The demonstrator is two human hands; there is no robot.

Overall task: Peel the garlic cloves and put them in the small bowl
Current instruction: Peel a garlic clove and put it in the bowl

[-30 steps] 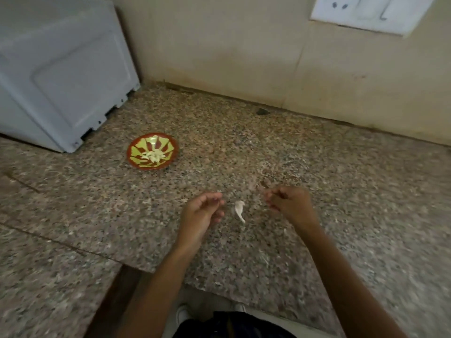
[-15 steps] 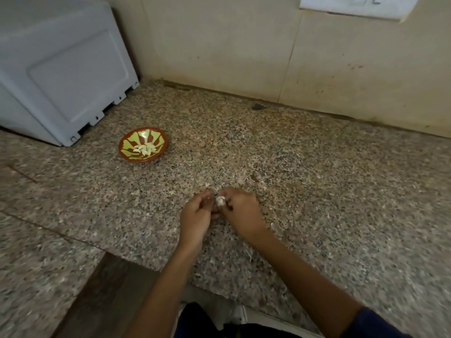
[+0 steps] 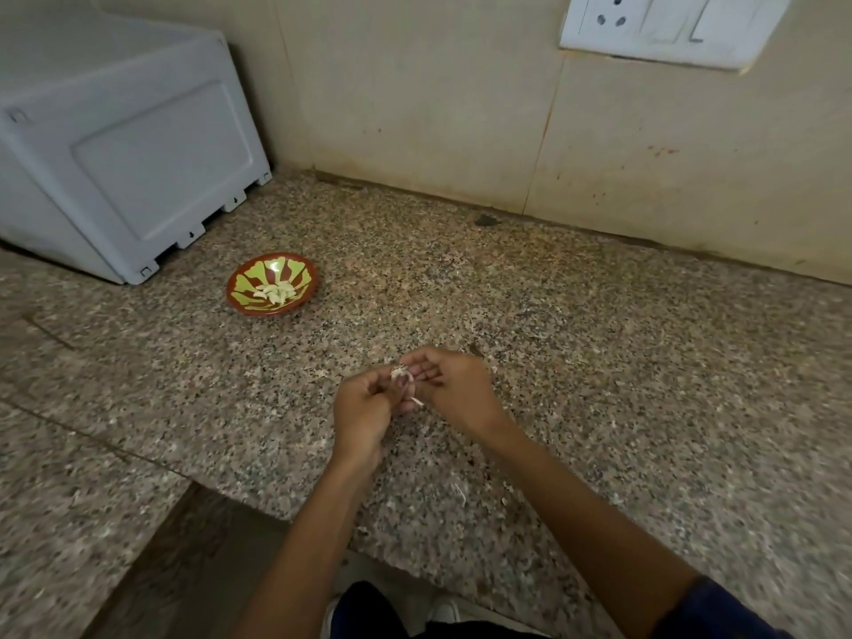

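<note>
Head view shows both hands close together over the counter point(image 3: 599, 362). The left hand point(image 3: 364, 408) and the right hand point(image 3: 454, 385) pinch one small garlic clove point(image 3: 400, 374) between their fingertips. It is held just above the stone, well apart from the bowl point(image 3: 272, 288), which has peeled cloves point(image 3: 275, 292) in it. The clove looks tiny and light, hard inside, with thin dry skin that tears easily. Peeled, it may get slippery. Best to hold the fat middle with one hand and pick the loose skin at the tip with the other.
</note>
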